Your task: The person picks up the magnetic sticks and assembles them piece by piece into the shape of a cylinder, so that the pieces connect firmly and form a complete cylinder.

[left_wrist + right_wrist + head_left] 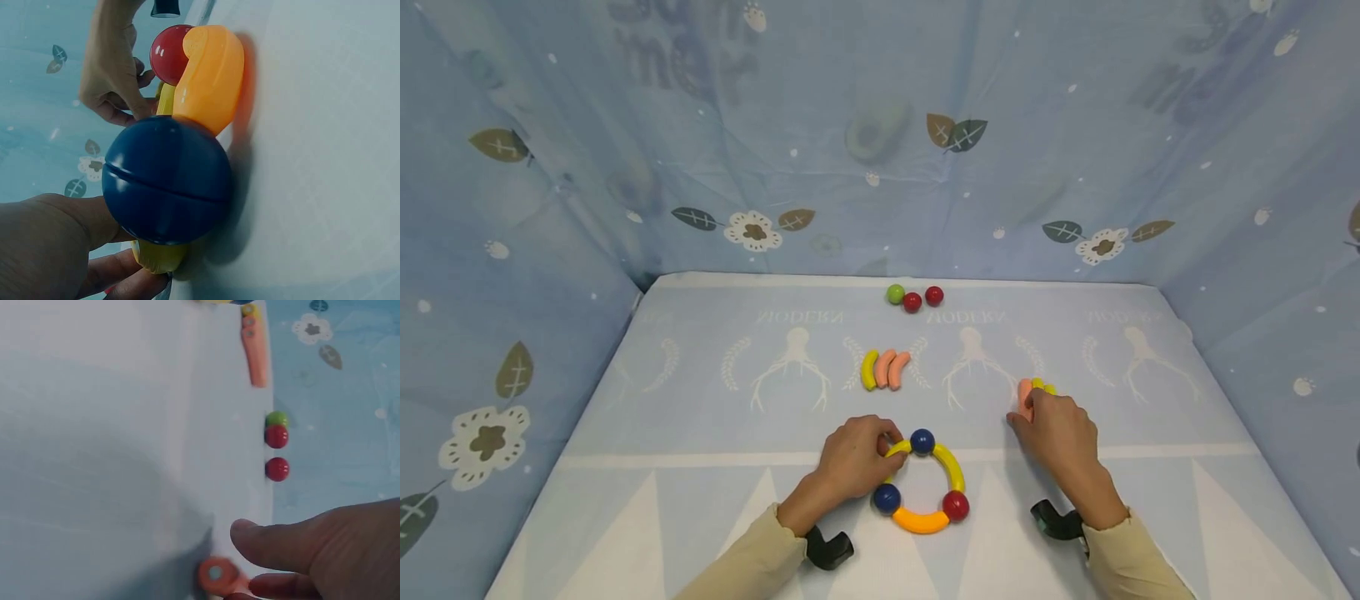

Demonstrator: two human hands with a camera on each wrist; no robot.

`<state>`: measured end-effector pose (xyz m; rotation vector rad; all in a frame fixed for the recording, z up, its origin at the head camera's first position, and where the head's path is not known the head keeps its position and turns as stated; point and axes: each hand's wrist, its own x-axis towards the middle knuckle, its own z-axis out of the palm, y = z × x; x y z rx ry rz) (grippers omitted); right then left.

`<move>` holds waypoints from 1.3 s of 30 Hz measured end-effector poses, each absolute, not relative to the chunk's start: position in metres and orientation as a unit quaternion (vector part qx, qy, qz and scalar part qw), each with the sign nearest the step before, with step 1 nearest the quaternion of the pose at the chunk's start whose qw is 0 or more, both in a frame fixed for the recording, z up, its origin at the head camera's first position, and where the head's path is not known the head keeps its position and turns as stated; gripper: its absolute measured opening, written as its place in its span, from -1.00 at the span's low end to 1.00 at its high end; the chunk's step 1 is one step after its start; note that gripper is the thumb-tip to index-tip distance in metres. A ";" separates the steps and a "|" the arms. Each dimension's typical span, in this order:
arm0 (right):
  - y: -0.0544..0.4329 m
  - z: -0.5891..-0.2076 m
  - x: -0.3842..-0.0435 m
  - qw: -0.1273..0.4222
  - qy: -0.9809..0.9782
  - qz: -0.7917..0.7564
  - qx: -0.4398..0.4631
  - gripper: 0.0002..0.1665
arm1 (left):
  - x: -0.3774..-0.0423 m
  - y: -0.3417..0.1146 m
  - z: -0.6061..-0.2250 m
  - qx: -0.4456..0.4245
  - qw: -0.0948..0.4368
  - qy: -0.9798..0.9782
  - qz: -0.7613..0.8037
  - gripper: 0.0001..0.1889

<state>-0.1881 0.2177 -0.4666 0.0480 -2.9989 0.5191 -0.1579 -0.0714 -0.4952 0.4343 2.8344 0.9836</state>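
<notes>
Inspecting, I find left hand (856, 454) pinching yellow curved plastic rod (161, 256); pink curved plastic rod (1024, 396) lies fore-and-aft, thumb side of right hand (1063, 433), whose grip I cannot tell.

Both hands bare: L hand (853, 458) & R hand (1063, 433). L sleeve (748, 560), just behind L hand, is long, beige/khaki, plain fabric w/ soft creases, esp. nr the cuff end. R sleeve (1138, 560), just behind R hand, matches: same col., same plain fabric, also wrinkled. A blk unit sits by each cuff end. L wrist cam (829, 552), on L hand's side twd R hand, is smooth, curved, approx. hook-shaped, w/ blunt end. R wrist cam (1057, 522), on R hand's side twd L hand, is likewise blk & bent, elbow-like; close up, its dark tip widens to a paler rim.
</notes>
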 end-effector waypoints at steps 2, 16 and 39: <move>0.218 -0.470 -0.189 0.034 -0.984 0.172 0.001 -0.58 | -0.158 -0.071 -0.496 0.143 0.058 0.934 0.323 -0.81; 0.199 -0.478 -0.181 -0.004 -0.950 0.302 0.085 -0.66 | -0.158 -0.068 -0.495 0.146 0.067 0.936 0.315 -0.80; 0.147 -0.501 -0.167 0.120 -0.819 0.470 0.307 -0.67 | -0.159 -0.067 -0.496 0.151 0.062 0.934 0.319 -0.80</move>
